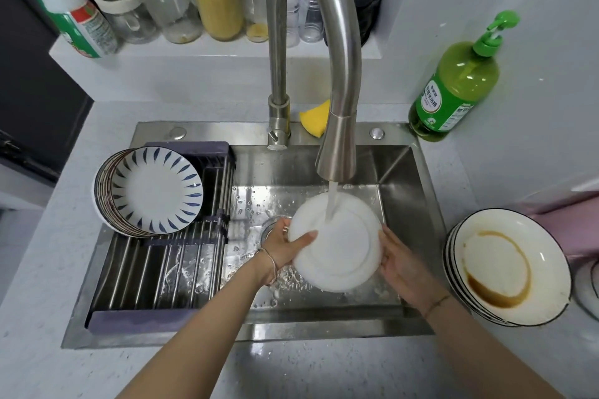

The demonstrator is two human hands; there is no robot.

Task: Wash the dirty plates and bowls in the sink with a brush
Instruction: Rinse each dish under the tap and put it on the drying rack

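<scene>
A white plate (343, 256) is held bottom-up over the steel sink (415, 204), under running water from the tap (337, 152). My left hand (285, 248) grips its left rim, thumb lying across the plate's back. My right hand (400, 261) holds the right rim, fingers behind the edge. A stack of dirty white plates (505, 269) with brown sauce stains sits on the counter to the right. Washed plates with blue leaf marks (155, 191) stand leaning in the rack on the left. No brush is in view.
A metal roll-up drying rack (155, 272) covers the sink's left part. A green soap pump bottle (453, 87) stands at the back right and a yellow sponge (314, 118) lies behind the tap. Jars and a spray bottle (64, 6) line the rear ledge.
</scene>
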